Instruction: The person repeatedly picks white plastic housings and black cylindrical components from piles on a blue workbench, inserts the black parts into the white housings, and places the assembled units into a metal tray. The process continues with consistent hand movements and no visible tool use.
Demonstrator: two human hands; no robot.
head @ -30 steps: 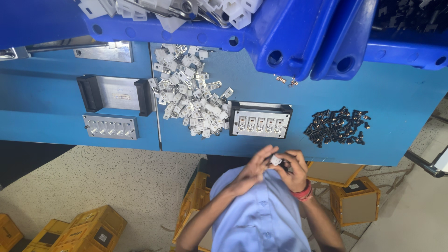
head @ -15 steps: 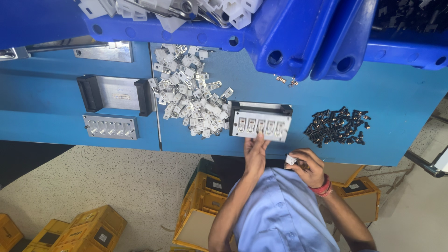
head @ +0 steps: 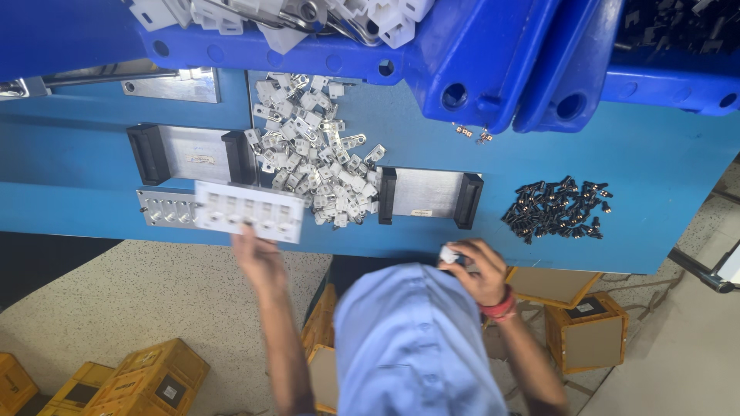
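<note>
Since half a second ago, the white rectangular switch plate with its row of small openings has travelled from the grey metal fixture with black end blocks over to the left, where it now overlaps the grey metal strip with round holes at the near edge of the blue workbench. Behind it sits a second grey fixture with black ends. Between the two fixtures lies a heap of small white and silvery clips, and a pile of small black screws lies well to the right. Blue plastic bins overhang the bench's far side, cut off by the frame.

Fingers of the left hand pinch the plate's near edge. The right hand is curled around a small white part, mostly hidden by its fingers. A pale blue garment covers both forearms' inner sides, and yellow crates stand on the floor.
</note>
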